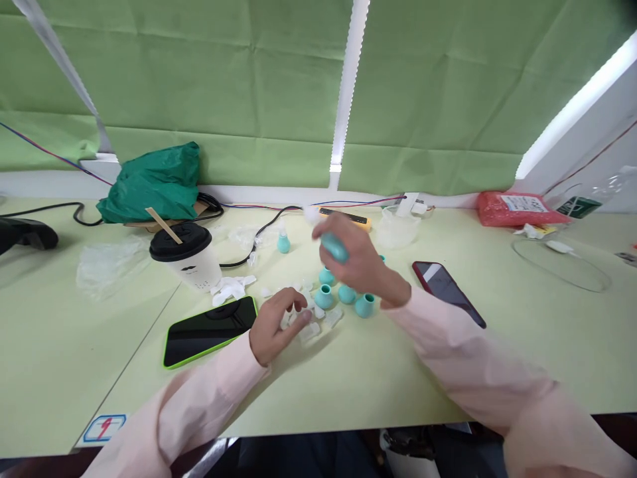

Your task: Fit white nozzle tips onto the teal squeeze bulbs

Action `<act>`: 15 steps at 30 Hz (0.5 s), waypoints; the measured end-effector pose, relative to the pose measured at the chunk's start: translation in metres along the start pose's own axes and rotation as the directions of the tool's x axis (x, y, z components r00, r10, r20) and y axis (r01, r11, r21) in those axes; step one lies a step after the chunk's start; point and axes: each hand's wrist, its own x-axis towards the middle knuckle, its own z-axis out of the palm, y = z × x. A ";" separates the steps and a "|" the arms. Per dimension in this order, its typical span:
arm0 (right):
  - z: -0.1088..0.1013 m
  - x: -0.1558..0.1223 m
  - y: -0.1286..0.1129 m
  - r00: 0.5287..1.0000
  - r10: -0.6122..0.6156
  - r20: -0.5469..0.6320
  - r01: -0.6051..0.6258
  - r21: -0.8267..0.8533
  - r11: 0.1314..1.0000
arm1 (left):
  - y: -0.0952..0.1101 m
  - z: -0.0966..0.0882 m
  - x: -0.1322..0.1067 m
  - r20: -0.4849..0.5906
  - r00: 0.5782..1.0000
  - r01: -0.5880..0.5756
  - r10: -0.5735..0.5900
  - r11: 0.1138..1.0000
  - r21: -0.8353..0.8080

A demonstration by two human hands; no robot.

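My right hand [351, 255] is raised above the table, its fingers wrapped round a teal bottle [334, 247] with a small rounded body. A whitish, blurred piece [312, 214] shows just beyond those fingertips; whether it joins the bottle I cannot tell. Below stand several more small teal bottles with open necks, among them one teal bottle [324, 298] near the left fingertips. My left hand [279, 324] hovers low with thumb and fingers apart, over small translucent plastic pieces [311, 330] scattered on the table. Farther back, another teal bottle [283, 243] has a whitish top.
A green-edged phone [209, 333] lies left of my left hand, behind it a lidded paper cup [192, 265] and crumpled tissue [233, 289]. A red-edged phone [448, 292] is on the right. Toward the back are a yellow-black tool [348, 218], a black cable [256, 242] and a clear bag [397, 228].
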 end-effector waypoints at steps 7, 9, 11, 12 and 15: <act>0.029 -0.085 -0.030 0.881 -0.114 0.459 0.132 -0.007 0.991 | -0.002 0.005 -0.001 0.066 0.990 0.137 -0.127 0.971 -0.198; 0.038 -0.097 -0.027 0.898 -0.103 0.428 0.097 0.037 0.995 | -0.003 0.010 -0.001 0.135 0.977 0.181 -0.162 0.974 -0.138; 0.043 -0.104 -0.025 0.914 -0.109 0.392 0.085 0.077 0.993 | -0.005 0.013 0.000 0.180 0.956 0.263 -0.230 0.947 -0.185; 0.043 -0.106 -0.025 0.919 -0.127 0.373 0.104 0.083 0.991 | -0.006 0.013 0.000 0.227 0.936 0.326 -0.270 0.908 -0.262; 0.038 -0.108 -0.025 0.928 -0.209 0.307 0.193 0.082 0.978 | -0.008 0.009 0.004 0.348 0.863 0.503 -0.366 0.687 -0.525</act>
